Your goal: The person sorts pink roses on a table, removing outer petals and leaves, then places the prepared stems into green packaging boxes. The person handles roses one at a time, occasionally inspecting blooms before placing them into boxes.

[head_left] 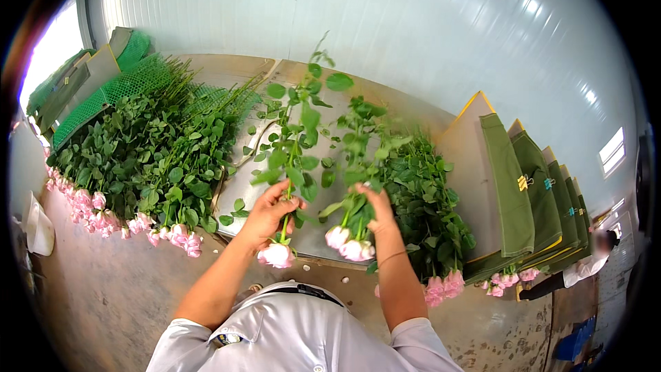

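Note:
In my left hand (267,216), closed round its stem just above the bloom, a pale pink rose (275,255) hangs head down, its leafy stem pointing away from me. My right hand (379,212) is closed round the stems of a few pink roses (357,250), also blooms toward me; their leaves partly hide the fingers. Both hands are over a metal-topped table (313,234) strewn with loose leaves. Beside my right hand lies a bundle of leafy rose stems (423,200), with pink blooms (443,288) hanging over the near edge.
A large heap of roses (158,158) covers the table's left side, with green plastic mesh (113,93) on and behind it. Boards with green cloth (506,179) and clips stand in a row at right. A person (585,266) is farther right. A pale panelled wall (289,10) closes the back.

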{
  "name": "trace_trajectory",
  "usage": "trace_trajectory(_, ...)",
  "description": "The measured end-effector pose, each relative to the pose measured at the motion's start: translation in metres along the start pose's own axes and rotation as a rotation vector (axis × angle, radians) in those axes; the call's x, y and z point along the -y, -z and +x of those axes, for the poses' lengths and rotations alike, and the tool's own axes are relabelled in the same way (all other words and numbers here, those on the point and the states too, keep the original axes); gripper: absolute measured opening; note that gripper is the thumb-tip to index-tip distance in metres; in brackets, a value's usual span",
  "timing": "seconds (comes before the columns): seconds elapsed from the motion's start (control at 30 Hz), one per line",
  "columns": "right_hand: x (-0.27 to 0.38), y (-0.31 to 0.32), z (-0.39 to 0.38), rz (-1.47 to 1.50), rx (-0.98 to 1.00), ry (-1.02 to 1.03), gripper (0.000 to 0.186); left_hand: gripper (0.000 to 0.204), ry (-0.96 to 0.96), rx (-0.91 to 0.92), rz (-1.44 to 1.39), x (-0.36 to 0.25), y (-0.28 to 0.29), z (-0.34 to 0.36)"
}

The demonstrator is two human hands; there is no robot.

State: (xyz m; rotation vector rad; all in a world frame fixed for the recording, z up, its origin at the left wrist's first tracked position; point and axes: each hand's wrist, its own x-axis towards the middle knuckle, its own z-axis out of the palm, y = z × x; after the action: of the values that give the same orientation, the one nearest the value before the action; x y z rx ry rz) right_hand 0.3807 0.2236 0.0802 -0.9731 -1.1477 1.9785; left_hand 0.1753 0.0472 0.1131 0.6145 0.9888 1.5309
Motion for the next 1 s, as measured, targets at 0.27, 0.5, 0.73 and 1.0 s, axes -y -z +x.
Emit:
trace_trajectory(0.27, -0.117, 0.037, 0.049, -0.252, -0.202, -0.164, 0.086, 0.045, 0.215, -0.168, 0.08, 0.096, 0.053, 0.054)
trace_trajectory(0.5, -0.11, -0.001, 0.034, -0.232, -0.309, -0.07, 0.035, 0.041, 0.29, -0.169, -0.123, 0.102, 0.06, 0.047)
trace_trajectory(0.73, -0.054, -0.012, -0.004, -0.388, -0.378, 0.077, 0.029, 0.043, 0.285, -0.175, -0.386, 0.111, 0.086, 0.067)
trace_trajectory(1.0, 0.03, 0.044, -0.224, -0.925, -0.598, 0.432, 0.033, 0.056, 0.368, -0.159, -0.31, 0.161, 0.063, 0.086)
